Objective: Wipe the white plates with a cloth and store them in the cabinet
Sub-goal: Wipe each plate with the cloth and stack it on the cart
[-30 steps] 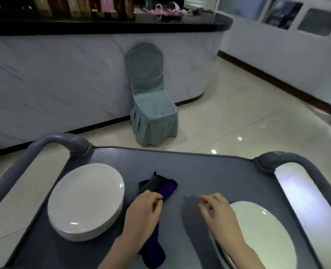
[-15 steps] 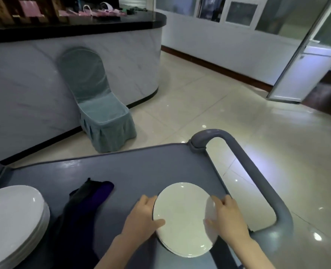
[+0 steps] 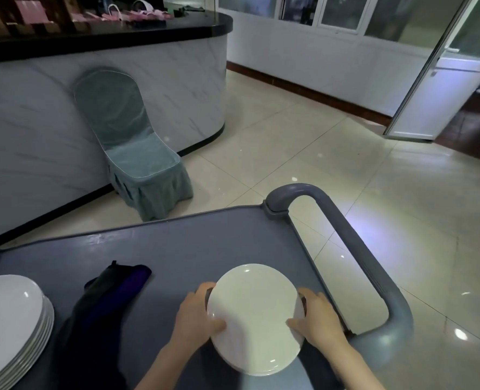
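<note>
At the near right corner of the cart [image 3: 177, 249], I log both hands on one load.

- Left hand [image 3: 196, 316]: curled round the left rim of the plates [image 3: 254, 313], thumb on the top face, fingers tucked under the edge.
- Right hand [image 3: 320, 319]: curled round the right rim in the same way, thumb lying on the top face.
- Plates: white and round, a small pile. I see extra rims along the near edge but cannot count them. They tilt slightly toward me, and I cannot tell whether they clear the cart top.
- Cloth [image 3: 112, 296]: dark, with a purple fold, lying loose on the cart top to the left of the left hand and apart from it.
- Stack [image 3: 8, 319]: more white plates at the cart's left edge, several rims showing, partly cut off by the frame.
- Handle [image 3: 354, 249]: a grey loop on the cart's right end, just beside the right hand.
- Chair [image 3: 137, 153]: covered in grey-green fabric, on the tiled floor beyond the cart, its back against the counter [image 3: 64, 108].
- Counter: pale marbled front and black top, with pink items along the top.
- Door [image 3: 435, 80]: glazed and standing open, far right.
</note>
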`<state>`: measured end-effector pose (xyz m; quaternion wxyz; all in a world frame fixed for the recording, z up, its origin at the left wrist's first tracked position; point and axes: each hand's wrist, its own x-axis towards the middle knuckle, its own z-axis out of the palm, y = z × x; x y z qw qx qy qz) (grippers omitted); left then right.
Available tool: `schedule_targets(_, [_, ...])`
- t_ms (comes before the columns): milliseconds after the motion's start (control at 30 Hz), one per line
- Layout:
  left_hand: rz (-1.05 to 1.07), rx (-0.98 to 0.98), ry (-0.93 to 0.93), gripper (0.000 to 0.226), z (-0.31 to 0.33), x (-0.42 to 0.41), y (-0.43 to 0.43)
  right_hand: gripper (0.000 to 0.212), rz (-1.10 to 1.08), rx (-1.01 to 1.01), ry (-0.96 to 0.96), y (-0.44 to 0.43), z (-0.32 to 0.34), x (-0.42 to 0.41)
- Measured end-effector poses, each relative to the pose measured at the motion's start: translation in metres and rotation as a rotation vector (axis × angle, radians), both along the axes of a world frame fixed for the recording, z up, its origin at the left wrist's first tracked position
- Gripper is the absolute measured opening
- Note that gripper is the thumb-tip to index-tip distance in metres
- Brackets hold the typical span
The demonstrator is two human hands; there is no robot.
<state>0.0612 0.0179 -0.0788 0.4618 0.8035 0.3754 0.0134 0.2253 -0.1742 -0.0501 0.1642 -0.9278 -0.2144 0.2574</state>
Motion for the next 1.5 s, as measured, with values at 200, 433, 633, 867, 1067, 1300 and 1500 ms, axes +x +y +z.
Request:
schedule_targets(200, [0.118, -0.18, -0.081, 0.07, 0.001, -0.017, 0.012, 0.049, -0.122, 0.304, 0.17, 0.005, 0.003, 0.0])
schedule_targets(433, [0.281, -0.264, -0.255, 0.031, 0.021, -0.056, 0.049, 0.023, -0.365, 0.802, 0.592, 0.054, 0.0, -0.039])
schedule_targets(633, [0.381, -0.064, -0.246, 0.025, 0.02, -0.104, 0.094, 0.018, -0.485, 0.843, 0.576, 0.108, -0.005, -0.079])
schedule_targets(867, [0.173, 0.492, 0.294, 0.057, -0.014, -0.133, 0.14, 0.019, -0.553, 0.783, 0.59, 0.128, -0.009, -0.096])
schedule_targets(1067, [0.065, 0.603, 0.325, 0.029, -0.029, -0.131, 0.154, 0.02, -0.569, 0.779, 0.554, 0.14, -0.009, -0.104])
schedule_targets(1300, [0.479, -0.081, -0.233, 0.016, 0.017, -0.118, 0.155, 0.022, -0.573, 0.754, 0.524, 0.145, -0.011, -0.111])
schedule_targets(1500, [-0.038, -0.312, -0.413, 0.024, 0.091, -0.118, 0.115, 0.037, -0.544, 0.712, 0.548, 0.171, -0.014, -0.128])
